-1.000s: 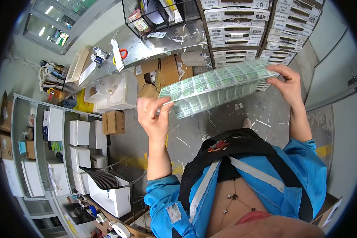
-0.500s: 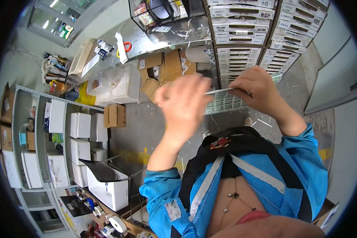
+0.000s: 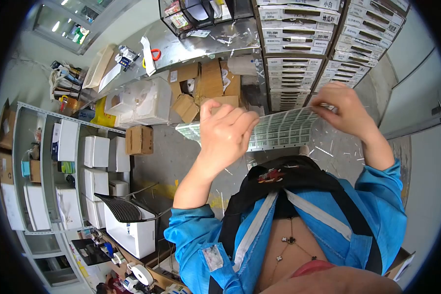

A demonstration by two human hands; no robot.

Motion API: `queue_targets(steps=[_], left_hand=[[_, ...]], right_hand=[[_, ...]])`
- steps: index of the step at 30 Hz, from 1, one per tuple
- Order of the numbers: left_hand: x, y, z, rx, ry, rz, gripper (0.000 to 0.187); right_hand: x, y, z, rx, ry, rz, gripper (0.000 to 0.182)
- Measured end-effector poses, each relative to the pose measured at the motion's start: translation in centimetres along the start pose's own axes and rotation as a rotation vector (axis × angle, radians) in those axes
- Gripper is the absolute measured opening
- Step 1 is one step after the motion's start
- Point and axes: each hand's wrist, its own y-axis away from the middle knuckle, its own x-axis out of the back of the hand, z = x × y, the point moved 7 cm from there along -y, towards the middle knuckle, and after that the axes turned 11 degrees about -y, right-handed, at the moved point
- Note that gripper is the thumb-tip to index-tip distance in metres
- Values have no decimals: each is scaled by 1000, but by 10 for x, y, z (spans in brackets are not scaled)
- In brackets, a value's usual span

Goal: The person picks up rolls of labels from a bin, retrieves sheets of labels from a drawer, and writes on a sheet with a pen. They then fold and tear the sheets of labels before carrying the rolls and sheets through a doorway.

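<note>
A long, thin sheet of labels [image 3: 281, 130], pale green and white with a printed grid, stretches in front of my body at about waist height. My right hand [image 3: 344, 111] pinches its right end between thumb and fingers. Toward the sheet's left part, my left hand [image 3: 225, 130] is closed with the fingers curled at its upper edge; the hand covers part of the sheet and the fingertips are hidden. The left end of the sheet shows beyond that hand.
A metal workbench [image 3: 181, 54] runs ahead, bearing red-handled scissors [image 3: 155, 54] and a black wire rack [image 3: 206, 17]. Labelled drawers [image 3: 299, 29] stand ahead right. Below the bench are cardboard boxes [image 3: 210, 81]. Shelves with white boxes [image 3: 97, 152] and a black chair [image 3: 120, 208] are at left.
My left hand, blurred before, has curled and turned at the sheet. My right hand has moved right. The sheet now shows more of its face and reaches farther left.
</note>
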Motion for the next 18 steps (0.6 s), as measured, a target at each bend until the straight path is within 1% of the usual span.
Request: queue_targets(steps=[2,3,5,6,7,9,10,11,12,13,15,16,18], left_hand=[[3,7,-8,11,-20,-6,8],[3,10,-10,22,-31,-17,8],[-2,7,-7,9,-39,-30,9],[-6,6,-3,-9,-45,-44,9],[-11,3,2,-5,-46,-42,9],[-15,-2,15,-82,42,-31,10],[-11,-3,12,-83,39,-13,10],[-4,-1,6,-83,30,-10,10],[6,4,-7,-42,-25,-10,7],[17,10,-22,1,-78,-10,6],[35,36,-77,200,-239,-64,6],[25,40,-83,204,-242,-63,6],[-18,58,-110,429,240,-203,18]], right_hand=[[8,11,16,-150,-49,-101,11],[8,9,16,-147,-52,-106,11],[22,8,22,-219,87,65,11],[15,-5,-3,-7,156,192,11],[-2,-10,-9,-4,156,188,11],[-43,-14,-19,39,79,0,14],[-41,-14,-19,47,77,4,14],[-36,-12,-11,-1,107,-25,16],[-29,-9,-2,-49,139,-58,17],[-17,-2,6,-42,139,-63,17],[15,11,29,-51,123,5,15],[17,14,40,-47,122,3,15],[11,20,84,-307,-367,179,11]])
